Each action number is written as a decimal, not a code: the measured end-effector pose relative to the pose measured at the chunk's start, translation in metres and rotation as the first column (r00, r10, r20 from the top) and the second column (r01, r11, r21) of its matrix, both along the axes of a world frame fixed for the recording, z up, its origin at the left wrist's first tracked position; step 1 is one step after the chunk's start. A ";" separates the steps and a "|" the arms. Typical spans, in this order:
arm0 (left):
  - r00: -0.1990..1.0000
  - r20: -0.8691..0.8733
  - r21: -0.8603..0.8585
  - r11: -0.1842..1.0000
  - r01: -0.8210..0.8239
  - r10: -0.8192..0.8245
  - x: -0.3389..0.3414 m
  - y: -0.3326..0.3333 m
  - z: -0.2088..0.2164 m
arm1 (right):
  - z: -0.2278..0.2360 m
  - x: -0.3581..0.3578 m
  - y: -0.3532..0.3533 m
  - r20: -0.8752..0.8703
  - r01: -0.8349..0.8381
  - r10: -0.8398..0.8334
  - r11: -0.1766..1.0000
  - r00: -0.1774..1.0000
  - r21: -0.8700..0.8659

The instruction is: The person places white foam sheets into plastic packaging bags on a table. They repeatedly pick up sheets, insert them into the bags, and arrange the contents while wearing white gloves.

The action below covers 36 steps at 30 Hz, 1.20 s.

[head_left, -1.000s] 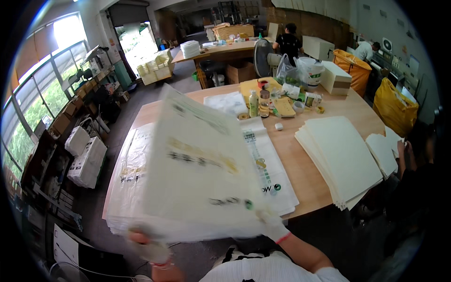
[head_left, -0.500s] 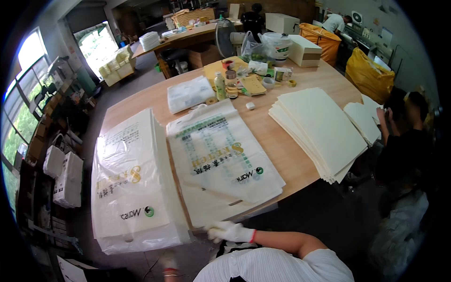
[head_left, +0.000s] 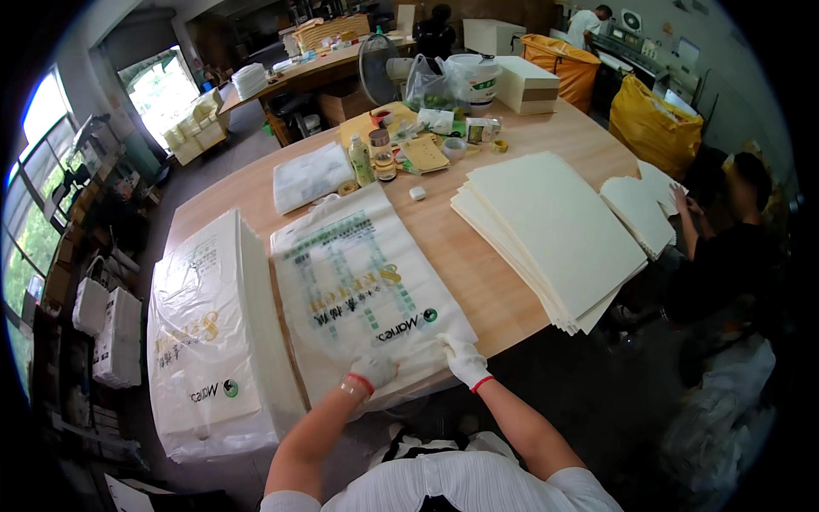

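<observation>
A flat printed plastic bag lies in front of me on the wooden table, its near end rumpled. My left hand, in a white glove with a red cuff, is closed on the near edge of the bag, its fingertips partly hidden. At the near right corner, my right hand, gloved the same way, pinches the plastic. Immediately left of the bag lies a thick stack of similar printed bags under glossy clear film.
Right of the bag sits a fanned stack of cream sheets; a person handles smaller sheets beyond it. Farther back on the table are a white folded pack, a green bottle, a jar, tape rolls and a white bucket.
Both hands have come up onto the near end of the bag; before, they were at or below the table edge. The loose near flap now lies gathered between them. My view has shifted slightly right.
</observation>
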<state>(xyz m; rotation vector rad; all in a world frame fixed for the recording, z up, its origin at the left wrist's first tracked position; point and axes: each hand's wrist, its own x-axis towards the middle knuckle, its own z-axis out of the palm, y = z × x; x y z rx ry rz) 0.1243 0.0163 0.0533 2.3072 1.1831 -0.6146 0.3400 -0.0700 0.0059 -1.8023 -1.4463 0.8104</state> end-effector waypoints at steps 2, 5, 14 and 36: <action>0.995 0.008 0.123 0.987 -0.103 0.103 -0.025 -0.035 -0.008 | -0.010 0.001 -0.002 -0.014 -0.020 0.020 1.000 1.000 0.006; 0.929 -0.215 0.304 0.924 -0.230 0.302 -0.013 -0.082 0.034 | -0.017 -0.001 -0.005 0.071 -0.040 0.034 0.995 0.997 0.096; 0.895 0.022 0.434 0.802 -0.410 0.445 -0.053 -0.049 0.028 | 0.063 0.013 0.015 0.257 -0.156 0.174 0.984 0.951 -0.088; 0.677 0.733 0.108 0.972 -0.208 0.064 -0.031 -0.055 -0.041 | 0.066 0.014 -0.061 -0.610 -0.236 0.035 0.939 0.792 -0.251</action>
